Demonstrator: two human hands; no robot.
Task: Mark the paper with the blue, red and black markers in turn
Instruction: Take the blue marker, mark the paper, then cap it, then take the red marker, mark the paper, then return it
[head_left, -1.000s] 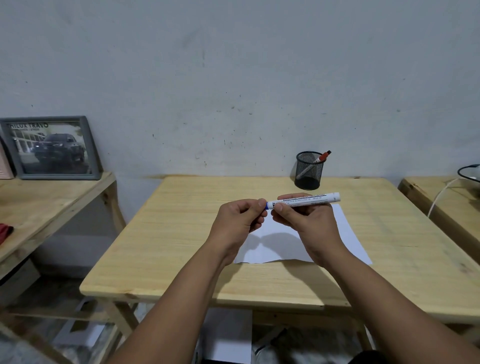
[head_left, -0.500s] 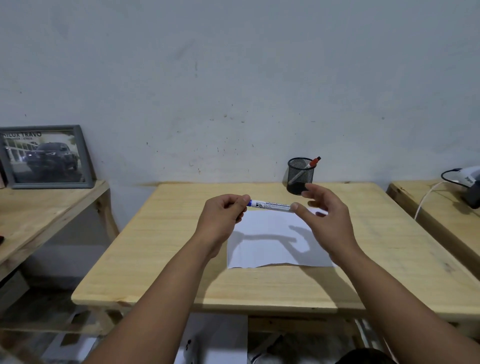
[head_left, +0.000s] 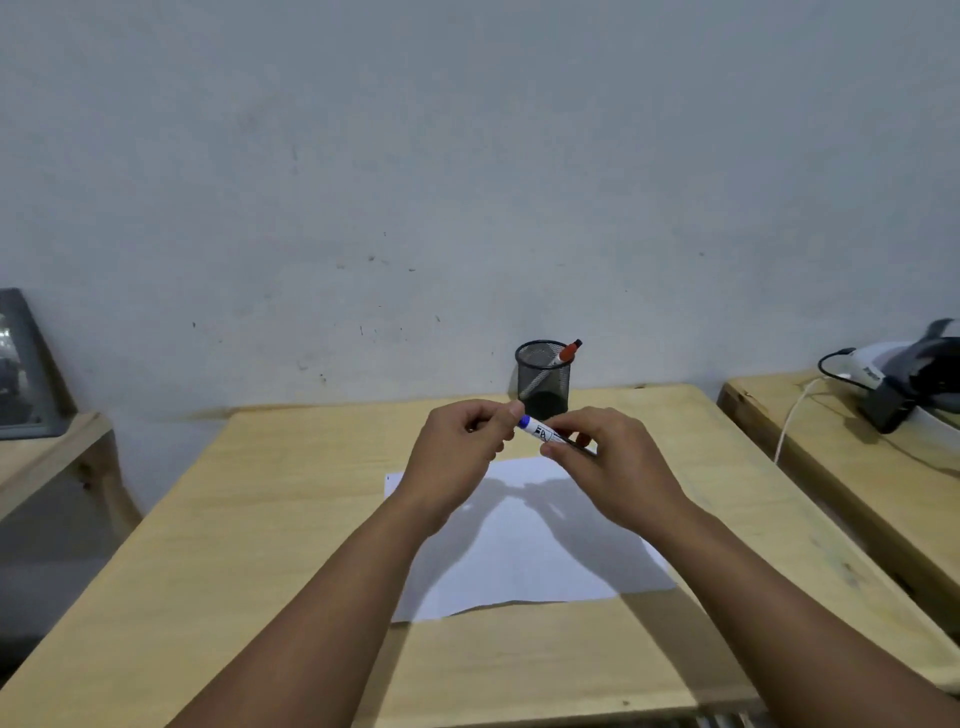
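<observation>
A white-barrelled blue marker (head_left: 541, 432) is held in the air between both hands, above the far edge of the white paper (head_left: 524, 561). My left hand (head_left: 457, 457) pinches its blue end with closed fingers. My right hand (head_left: 608, 467) grips the barrel; its far end is hidden under the fingers. The paper lies flat on the wooden table (head_left: 291, 530). A red marker (head_left: 566, 354) leans in the black mesh pen cup (head_left: 543, 379) at the table's back edge. No black marker is visible.
A second wooden table (head_left: 841, 467) stands to the right, with a black-and-white device (head_left: 904, 374) and its white cable on it. To the left is another wooden surface with a framed picture (head_left: 21, 369) leaning on the grey wall.
My right hand went from open fingers touching the marker's end to closing on the barrel. The marker tilted, its right end lower. The camera moved closer and turned right.
</observation>
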